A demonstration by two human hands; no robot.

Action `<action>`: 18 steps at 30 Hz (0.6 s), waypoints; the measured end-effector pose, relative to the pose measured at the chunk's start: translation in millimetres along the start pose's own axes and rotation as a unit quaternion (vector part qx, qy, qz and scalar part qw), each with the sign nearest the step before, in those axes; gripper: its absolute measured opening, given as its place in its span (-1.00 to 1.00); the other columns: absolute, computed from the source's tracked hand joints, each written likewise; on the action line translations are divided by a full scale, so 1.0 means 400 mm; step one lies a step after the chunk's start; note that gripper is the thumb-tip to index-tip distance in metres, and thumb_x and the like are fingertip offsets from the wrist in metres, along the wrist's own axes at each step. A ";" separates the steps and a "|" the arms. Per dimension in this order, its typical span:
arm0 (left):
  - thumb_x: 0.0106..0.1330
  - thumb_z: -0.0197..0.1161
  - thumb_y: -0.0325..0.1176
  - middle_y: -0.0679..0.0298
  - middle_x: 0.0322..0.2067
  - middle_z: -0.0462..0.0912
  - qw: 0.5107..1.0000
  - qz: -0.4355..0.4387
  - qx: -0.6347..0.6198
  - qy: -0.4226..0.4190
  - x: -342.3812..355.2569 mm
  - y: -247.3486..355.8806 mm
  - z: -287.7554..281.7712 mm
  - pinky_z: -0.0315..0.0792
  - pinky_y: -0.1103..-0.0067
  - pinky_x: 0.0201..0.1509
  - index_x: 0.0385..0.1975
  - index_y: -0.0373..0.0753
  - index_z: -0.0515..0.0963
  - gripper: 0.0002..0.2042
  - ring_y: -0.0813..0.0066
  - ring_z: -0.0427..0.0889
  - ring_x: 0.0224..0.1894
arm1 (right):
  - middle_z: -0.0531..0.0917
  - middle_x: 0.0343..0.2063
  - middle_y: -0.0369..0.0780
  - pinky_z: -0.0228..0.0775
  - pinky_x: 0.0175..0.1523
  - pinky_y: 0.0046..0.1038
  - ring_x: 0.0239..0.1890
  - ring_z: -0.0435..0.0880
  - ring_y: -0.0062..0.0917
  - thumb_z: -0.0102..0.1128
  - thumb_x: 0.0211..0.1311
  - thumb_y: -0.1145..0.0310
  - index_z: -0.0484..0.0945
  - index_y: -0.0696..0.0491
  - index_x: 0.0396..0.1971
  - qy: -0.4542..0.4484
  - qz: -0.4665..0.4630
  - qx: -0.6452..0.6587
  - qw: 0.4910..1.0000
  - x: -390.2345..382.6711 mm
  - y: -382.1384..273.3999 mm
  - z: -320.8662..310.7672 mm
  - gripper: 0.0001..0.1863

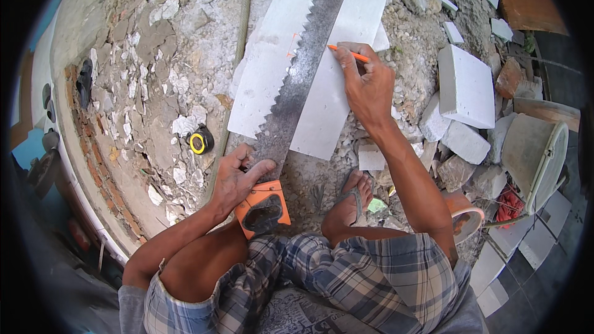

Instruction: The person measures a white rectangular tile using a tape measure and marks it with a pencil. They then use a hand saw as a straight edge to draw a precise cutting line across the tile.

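A hand saw (296,80) with a coarse-toothed grey blade and an orange handle lies slantwise across a white block (263,89). My left hand (238,173) is closed on the saw blade just above the handle, thumb on top. An orange pencil (352,53) is pinched in my right hand (365,80), its tip at the smooth edge of the blade, over the block. A small orange mark (292,44) shows on the block by the toothed side. The right fingertips are partly hidden behind the hand.
A black and yellow tape measure (200,140) lies on the rubble at left, near a long hose-like strip (241,25). White block pieces (465,83) and broken stones are heaped at right, beside a dirty bucket (538,154) and an orange container (465,218). My sandalled foot (349,201) stands below the block.
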State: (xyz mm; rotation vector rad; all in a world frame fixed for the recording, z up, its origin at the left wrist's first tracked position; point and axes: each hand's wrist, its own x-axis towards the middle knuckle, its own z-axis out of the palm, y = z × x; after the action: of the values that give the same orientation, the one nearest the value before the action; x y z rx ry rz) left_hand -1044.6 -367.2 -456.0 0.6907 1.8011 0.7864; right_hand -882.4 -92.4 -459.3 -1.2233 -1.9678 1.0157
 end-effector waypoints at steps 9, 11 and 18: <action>0.36 0.52 -0.31 0.52 -0.57 0.35 1.000 0.011 -0.019 0.011 0.001 0.000 0.004 0.25 0.63 -0.44 -0.37 -0.28 0.53 -0.73 0.76 0.28 -0.48 | 0.73 -0.56 -0.12 0.39 -0.45 -0.39 -0.63 0.61 -0.51 0.31 0.48 0.27 0.77 0.09 -0.10 -0.013 0.015 -0.015 1.000 0.000 -0.018 -0.003 -0.78; 0.37 0.52 -0.31 0.52 -0.56 0.35 1.000 -0.008 -0.028 0.006 -0.001 0.015 0.004 0.24 0.64 -0.44 -0.37 -0.28 0.53 -0.74 0.76 0.28 -0.47 | 0.73 -0.55 -0.11 0.40 -0.45 -0.39 -0.62 0.63 -0.49 0.30 0.48 0.27 0.76 0.09 -0.10 -0.012 0.019 -0.007 1.000 0.001 -0.016 -0.004 -0.78; 0.38 0.51 -0.29 0.51 -0.56 0.41 0.999 0.008 -0.037 0.001 0.005 -0.008 0.002 0.27 0.66 -0.43 -0.34 -0.28 0.54 -0.73 0.78 0.32 -0.48 | 0.75 -0.51 -0.06 0.47 -0.38 -0.30 -0.54 0.71 -0.27 0.31 0.46 0.31 0.76 0.09 -0.10 -0.027 -0.033 -0.028 0.999 0.003 -0.007 -0.003 -0.80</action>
State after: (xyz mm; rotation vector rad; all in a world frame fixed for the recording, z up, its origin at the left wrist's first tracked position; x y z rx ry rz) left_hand -1044.9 -367.6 -459.6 0.6566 1.7615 0.8614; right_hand -883.1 -91.8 -456.2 -1.1650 -2.0768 0.9748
